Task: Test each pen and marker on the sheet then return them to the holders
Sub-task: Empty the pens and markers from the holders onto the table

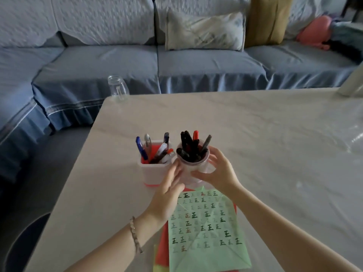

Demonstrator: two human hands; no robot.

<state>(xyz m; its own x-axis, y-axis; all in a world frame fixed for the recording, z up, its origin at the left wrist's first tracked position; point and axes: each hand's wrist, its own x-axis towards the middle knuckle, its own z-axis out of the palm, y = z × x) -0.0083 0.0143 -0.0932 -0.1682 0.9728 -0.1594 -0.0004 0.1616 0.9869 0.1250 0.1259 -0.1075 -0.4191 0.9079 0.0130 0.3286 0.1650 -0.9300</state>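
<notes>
Head view: I see the round holder [193, 169], a clear cup full of black markers [187, 146] with one red marker [195, 135] among them, standing on the table [265, 138] in front of me. My right hand [218, 171] grasps it from the right, thumb curled across its near wall and fingertips up at the rim. My left hand [169, 191] is released: its fingers lie fairly straight against the holder's left side, in the gap toward the square holder [151, 174], though that hand is blurred. The square holder stands just beside the round one on the left, pale with a red band at its foot, and carries pens [157, 152] leaning at different angles, blue, white and dark ones. The sheet [208, 232], light green and covered with rows of handwritten marks in black, red and faint ink, lies flat nearer to me, its far corner reaching the round holder's base between my wrists. It rests on a red paper [164, 242] that shows along its left edge. A bracelet [135, 234] circles my left wrist. At the table's far left corner stands a clear jar [117, 86], mouth down. Behind the table runs a blue sofa [110, 61] with a pale pillow [204, 30] propped on it.
</notes>
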